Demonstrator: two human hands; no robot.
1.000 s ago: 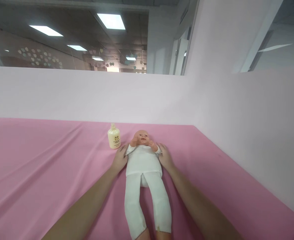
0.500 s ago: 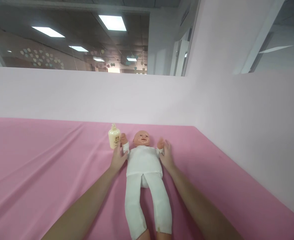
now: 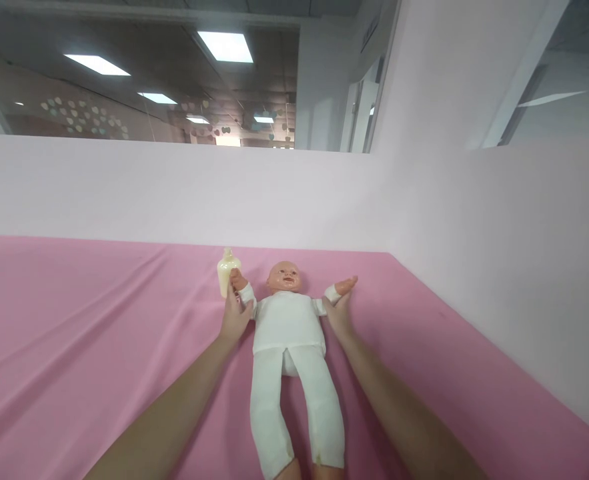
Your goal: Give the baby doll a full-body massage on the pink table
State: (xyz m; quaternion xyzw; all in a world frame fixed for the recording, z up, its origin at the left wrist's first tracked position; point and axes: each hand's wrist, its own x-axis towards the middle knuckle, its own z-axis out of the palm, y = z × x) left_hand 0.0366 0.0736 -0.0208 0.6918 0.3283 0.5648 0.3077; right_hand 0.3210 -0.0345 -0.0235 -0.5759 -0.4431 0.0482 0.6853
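Note:
A baby doll (image 3: pixel 288 327) in a white top and white trousers lies on its back, head toward the wall. My left hand (image 3: pixel 236 317) is closed around the doll's arm on the left, thumb on the white sleeve and fingers behind it. On the other side my right hand (image 3: pixel 340 315) grips the doll's right-side arm from below, thumb on the sleeve. Both doll arms stretch outward. A cream-coloured bottle (image 3: pixel 224 270) stands just behind the doll's left-side hand, which partly covers it.
A pink sheet (image 3: pixel 124 347) with a few creases covers the surface under the doll. Beyond it rises a white wall (image 3: pixel 174 190) with a window (image 3: pixel 149 80) above. Another white wall (image 3: pixel 499 253) bounds the right side.
The doll's two arms have swung outward, away from its head, with my hands on them. Its left-side hand now overlaps the bottle. The doll's body has stayed put.

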